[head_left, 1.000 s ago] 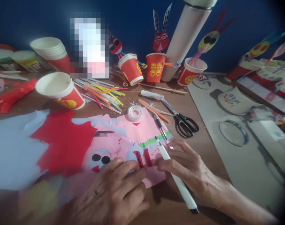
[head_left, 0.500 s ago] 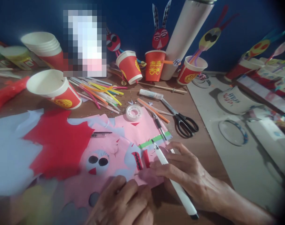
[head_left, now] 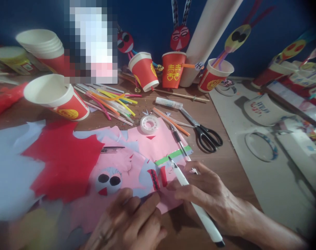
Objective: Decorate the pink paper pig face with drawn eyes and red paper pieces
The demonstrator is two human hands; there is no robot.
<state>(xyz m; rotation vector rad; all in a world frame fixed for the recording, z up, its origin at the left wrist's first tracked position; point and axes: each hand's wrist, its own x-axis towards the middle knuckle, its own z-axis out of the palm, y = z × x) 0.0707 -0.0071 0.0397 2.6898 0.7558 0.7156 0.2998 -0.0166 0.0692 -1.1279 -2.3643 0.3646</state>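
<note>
My right hand grips a white marker, its dark tip pointing up and away over the pink paper. Close to those fingertips are two narrow red paper strips; the left strip bears black marks, while the right strip is plain. My left hand is curled at the near edge of the paper, and whatever its fingers may hold is hidden. Beyond it lies a round pale paper face with two black eyes and a red triangle.
Black-handled scissors, a tape roll, a glue stick and drinking straws lie farther back. A large red paper sheet covers the left. Red paper cups with paper-faced figures line the back; another cup tilts at left.
My left hand has shifted slightly left, its fingers still curled. My right hand keeps the marker in nearly the same place over the paper. The view has moved a little.
</note>
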